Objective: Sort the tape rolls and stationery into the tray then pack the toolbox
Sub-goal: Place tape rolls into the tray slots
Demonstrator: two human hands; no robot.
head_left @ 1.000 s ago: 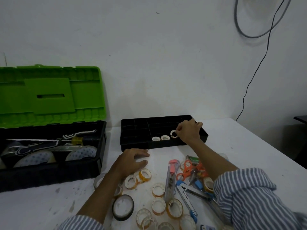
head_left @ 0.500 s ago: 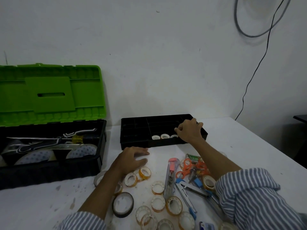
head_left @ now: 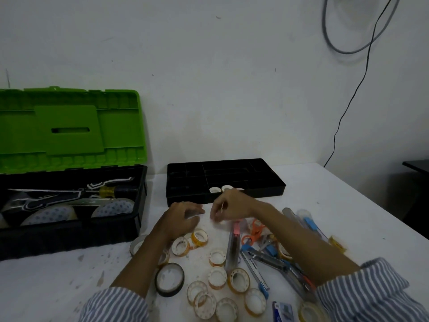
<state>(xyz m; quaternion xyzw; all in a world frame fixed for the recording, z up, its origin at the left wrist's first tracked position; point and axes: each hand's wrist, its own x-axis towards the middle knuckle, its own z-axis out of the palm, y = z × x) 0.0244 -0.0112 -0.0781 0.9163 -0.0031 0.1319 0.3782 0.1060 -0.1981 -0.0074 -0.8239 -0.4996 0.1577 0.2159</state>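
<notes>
Right hand (head_left: 232, 206) has left the tray (head_left: 267, 192), apparently empty, nearing left hand (head_left: 183, 217).

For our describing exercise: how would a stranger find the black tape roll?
Find the green-lidded toolbox, then the white table in front of its right corner. The black tape roll lies flat there, beside the left forearm. Its neighbours are smaller, with pale or orange rims.

We see a shirt in thin blue-grey and white stripes. The left sleeve (head_left: 116, 305) ends in a bunched cuff partway up the forearm. The right sleeve (head_left: 371, 296) ends the same way, and its folds are looser and wider. Beyond both cuffs, the forearms, the left hand (head_left: 183, 219) and the right hand (head_left: 232, 208) are bare.
</notes>
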